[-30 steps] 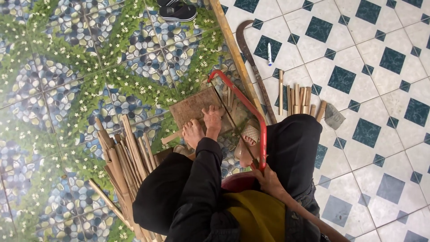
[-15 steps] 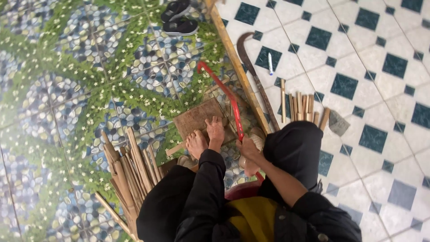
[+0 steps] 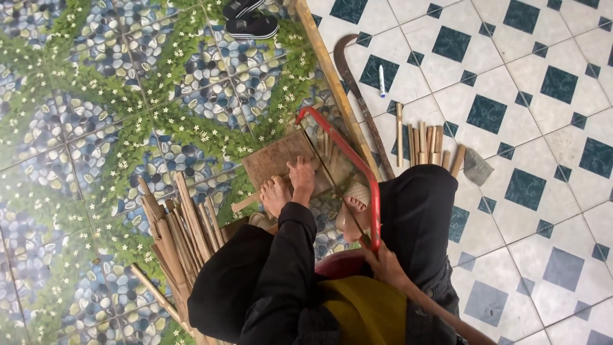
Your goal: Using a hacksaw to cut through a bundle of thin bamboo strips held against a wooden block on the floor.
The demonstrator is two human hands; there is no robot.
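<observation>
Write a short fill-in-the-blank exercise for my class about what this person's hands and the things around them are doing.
1. The right hand grips a bow saw whose frame is ____.
2. The left hand presses on a ____ block.
3. A pair of black ____ lies at the top of the patterned floor.
4. The loose bundle of wooden sticks lies on the person's ____ side.

Missing words: red; wooden; sandals; left

Seen from above, seated on a patterned tile floor [image 3: 76,160]. Left hand [image 3: 301,180] pressed flat on a brown wooden block [image 3: 276,160], a bare foot [image 3: 274,195] just beside it. Right hand [image 3: 382,263] gripping the handle end of a red-framed saw [image 3: 348,156], its frame arching over the block. Bundle of split bamboo strips [image 3: 179,223] at the left knee. Short cut sticks [image 3: 424,142], a curved blade [image 3: 357,89] and a pen [image 3: 382,80] on the white and blue tiles. Black sandals [image 3: 252,19] at the top edge.
</observation>
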